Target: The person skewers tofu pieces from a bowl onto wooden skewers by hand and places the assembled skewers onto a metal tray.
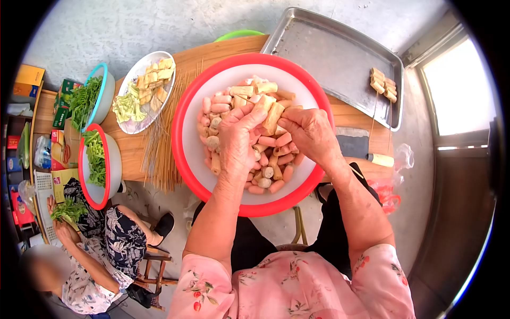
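Rolls (272,118) are gripped in the curled fingers of the left hand (239,139) and pinched by the right (311,133), above a red-rimmed basin (187,159) on a wooden table (130,159) beside a pale wall (106,40).

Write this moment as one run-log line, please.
left hand: holding tan rolls | right hand: at same rolls | basin: below, pink pieces inside | tray: two loaded skewers | cleaver: on table
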A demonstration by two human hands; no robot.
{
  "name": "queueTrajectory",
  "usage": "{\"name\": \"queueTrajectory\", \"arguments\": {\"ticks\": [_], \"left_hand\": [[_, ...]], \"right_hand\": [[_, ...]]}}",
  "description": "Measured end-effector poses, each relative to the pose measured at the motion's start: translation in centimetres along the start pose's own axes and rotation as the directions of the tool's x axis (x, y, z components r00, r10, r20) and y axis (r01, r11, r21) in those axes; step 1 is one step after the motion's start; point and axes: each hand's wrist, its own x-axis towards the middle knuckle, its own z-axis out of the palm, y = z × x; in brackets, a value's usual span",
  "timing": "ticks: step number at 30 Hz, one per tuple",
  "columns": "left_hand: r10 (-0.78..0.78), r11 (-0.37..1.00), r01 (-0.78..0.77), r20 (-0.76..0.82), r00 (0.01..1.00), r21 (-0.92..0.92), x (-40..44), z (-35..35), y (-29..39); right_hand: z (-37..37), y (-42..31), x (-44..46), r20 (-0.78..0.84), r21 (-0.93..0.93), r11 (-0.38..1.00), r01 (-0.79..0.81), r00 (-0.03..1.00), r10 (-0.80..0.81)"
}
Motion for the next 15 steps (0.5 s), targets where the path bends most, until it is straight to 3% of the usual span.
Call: {"name": "queueTrajectory", "arguments": {"ticks": [3,5,6,8,9,11,12,13,14,15], "left_hand": [[-0.075,0.983,0.088,-0.085,0.994,0.16,0.3,-0.7,2.0],[0.196,0.964,-0.159,-0.172,0.965,0.211,1.2,-2.5,2.8],[0.195,0.965,-0.157,-0.174,0.965,0.211,1.3,-3.0,3.4],[0.409,0.855,-0.33,-0.13,0.903,0.401,1.2,-3.7,4.5],[0.409,0.854,-0.327,-0.132,0.903,0.403,1.5,-4.0,4.6],[0.373,0.754,-0.276,-0.043,0.927,0.596,2.3,-4.8,4.2],[0.372,0.753,-0.273,-0.044,0.927,0.598,2.8,-5.2,3.8],[0.425,0.632,-0.331,0.044,0.904,0.701,3.2,-5.5,3.4],[0.463,0.494,-0.386,0.14,0.875,0.779,3.4,-5.7,3.0],[0.458,0.495,-0.383,0.141,0.878,0.78,3.4,-5.6,2.8]], "right_hand": [[0.1,-0.3,0.3,-0.063,0.178,0.982,0.065,0.997,-0.054],[-1.5,-1.5,0.0,-0.069,0.271,0.955,-0.119,0.987,0.143],[-2.1,-1.5,0.1,-0.105,0.238,0.965,-0.109,0.985,0.137],[-2.4,-0.3,0.4,-0.134,0.235,0.968,-0.089,0.983,0.123],[-2.5,0.0,0.5,-0.169,0.226,0.972,-0.065,0.98,0.105],[-2.8,-0.2,0.6,-0.181,0.264,0.963,-0.053,0.978,0.104],[-2.8,0.1,0.8,-0.222,0.197,0.98,-0.04,0.971,0.084],[-2.8,0.4,0.8,-0.262,0.13,0.991,-0.032,0.963,0.065],[-2.6,0.6,0.9,-0.306,0.185,0.983,-0.006,0.95,0.064],[-2.7,0.6,1.0,-0.306,0.186,0.982,-0.012,0.95,0.069]]}}
